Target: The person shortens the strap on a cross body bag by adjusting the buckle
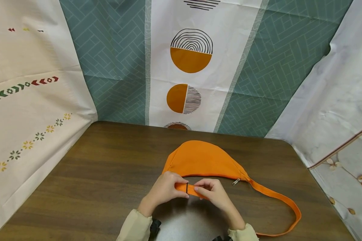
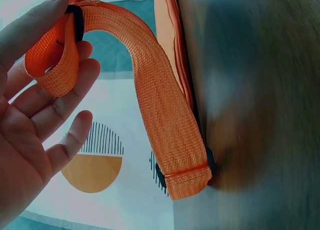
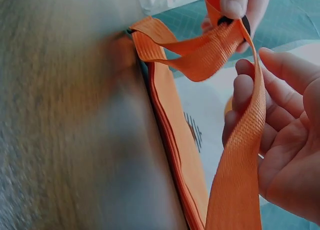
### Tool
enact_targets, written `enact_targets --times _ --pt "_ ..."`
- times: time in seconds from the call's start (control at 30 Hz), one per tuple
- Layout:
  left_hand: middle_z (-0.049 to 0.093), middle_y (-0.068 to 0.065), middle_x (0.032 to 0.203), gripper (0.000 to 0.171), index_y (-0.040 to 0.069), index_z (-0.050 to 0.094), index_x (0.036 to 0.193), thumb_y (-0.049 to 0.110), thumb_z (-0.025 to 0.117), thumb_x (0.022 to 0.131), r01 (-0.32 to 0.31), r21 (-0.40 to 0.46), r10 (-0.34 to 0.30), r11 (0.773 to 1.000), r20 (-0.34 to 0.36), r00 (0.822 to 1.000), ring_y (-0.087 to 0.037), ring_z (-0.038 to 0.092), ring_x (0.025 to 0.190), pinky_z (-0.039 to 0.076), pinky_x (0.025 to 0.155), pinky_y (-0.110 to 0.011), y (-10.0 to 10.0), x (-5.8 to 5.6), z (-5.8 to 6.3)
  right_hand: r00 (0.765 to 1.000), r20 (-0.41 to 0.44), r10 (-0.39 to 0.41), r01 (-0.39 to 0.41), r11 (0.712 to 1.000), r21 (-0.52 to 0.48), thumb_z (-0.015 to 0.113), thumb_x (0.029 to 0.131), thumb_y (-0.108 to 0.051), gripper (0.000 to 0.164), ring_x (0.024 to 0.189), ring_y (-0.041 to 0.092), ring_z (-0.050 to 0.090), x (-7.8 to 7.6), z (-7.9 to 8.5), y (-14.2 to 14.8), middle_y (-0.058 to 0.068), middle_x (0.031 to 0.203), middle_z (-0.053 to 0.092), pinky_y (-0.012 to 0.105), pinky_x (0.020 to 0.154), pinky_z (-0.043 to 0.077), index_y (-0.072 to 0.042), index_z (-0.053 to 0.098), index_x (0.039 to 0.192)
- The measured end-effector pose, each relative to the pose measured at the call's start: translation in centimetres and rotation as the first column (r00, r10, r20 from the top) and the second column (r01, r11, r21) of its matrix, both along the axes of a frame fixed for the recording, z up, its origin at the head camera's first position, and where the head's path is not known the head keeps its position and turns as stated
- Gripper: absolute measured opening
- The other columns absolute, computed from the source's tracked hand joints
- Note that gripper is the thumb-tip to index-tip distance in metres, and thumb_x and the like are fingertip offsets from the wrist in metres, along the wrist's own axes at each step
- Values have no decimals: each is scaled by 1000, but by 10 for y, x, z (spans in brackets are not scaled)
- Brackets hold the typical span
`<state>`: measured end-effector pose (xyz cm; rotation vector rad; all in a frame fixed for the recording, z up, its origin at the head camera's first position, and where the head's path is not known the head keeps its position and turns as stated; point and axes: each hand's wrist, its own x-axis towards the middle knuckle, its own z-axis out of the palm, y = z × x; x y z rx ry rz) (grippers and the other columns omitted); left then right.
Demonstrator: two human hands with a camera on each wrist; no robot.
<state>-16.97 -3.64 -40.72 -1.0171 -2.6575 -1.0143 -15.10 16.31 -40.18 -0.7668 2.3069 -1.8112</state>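
An orange waist bag lies flat on the wooden table, its zipper pull at the lower right edge. In front of it, my left hand pinches the bag's webbing strap beside a black slider buckle. The left wrist view shows a small loop of strap by the fingers of that hand. My right hand holds the strap just right of the slider, between thumb and fingers. From there the strap runs down in the right wrist view. Another black fitting sits near the strap's stitched fold.
The strap's long free curve sweeps over the right side of the brown table. A patterned cloth hangs behind the table's far edge, with pale cloths at the sides.
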Motion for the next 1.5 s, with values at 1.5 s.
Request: enact_targets --times 1.5 --pt "65 3 81 34 8 70 87 31 80 64 13 -19 -13 1000 -10 1000 -7 53 69 42 64 -21 10 -1 1 997 68 29 -26 999 -47 56 85 1 24 55 24 54 -11 -19 -3 23 75 58 32 52 48 10 46 105"
